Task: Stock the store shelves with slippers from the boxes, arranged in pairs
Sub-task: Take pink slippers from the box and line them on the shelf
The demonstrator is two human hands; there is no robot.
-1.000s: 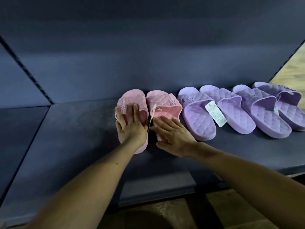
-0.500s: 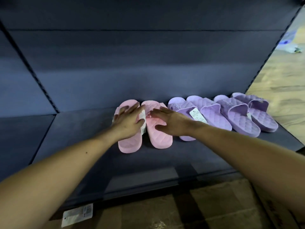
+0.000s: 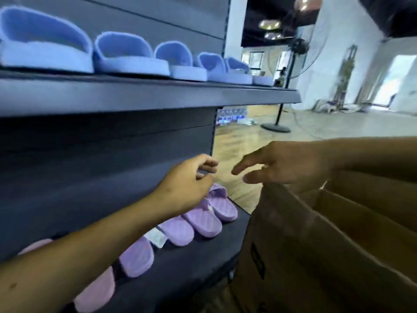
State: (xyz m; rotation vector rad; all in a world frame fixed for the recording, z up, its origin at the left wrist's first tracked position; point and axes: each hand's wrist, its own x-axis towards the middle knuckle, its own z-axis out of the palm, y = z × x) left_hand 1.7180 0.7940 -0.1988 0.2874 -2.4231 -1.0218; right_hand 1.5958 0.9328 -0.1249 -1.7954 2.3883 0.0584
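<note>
Hovering both hands, empty, between shelf and box: my left hand [image 3: 187, 184] is hanging over the purple slippers [image 3: 203, 222] with fingers loosely curled round nothing, and my right hand [image 3: 286, 163] is holding relaxed, spread fingers just above the near flap of the cardboard box [image 3: 316, 245]. Pink slippers [image 3: 97, 288] are sitting on the lower shelf [image 3: 191, 263] beside the purple row, partly hidden by my forearm. I am judging the shelved pairs as settled and the fetch step as the one in hand. The next move is calling for two matching slippers out of the box. Its contents are hidden from here, so I am needing a look over the flap first. As for writing, a white tag [image 3: 156, 238] is lying among the purple slippers, too blurred to read. A black printed mark [image 3: 257, 263] on the box side is unreadable too. Blue slippers [image 3: 126, 53] are lining the upper shelf [image 3: 158, 96], showing no tags.
</note>
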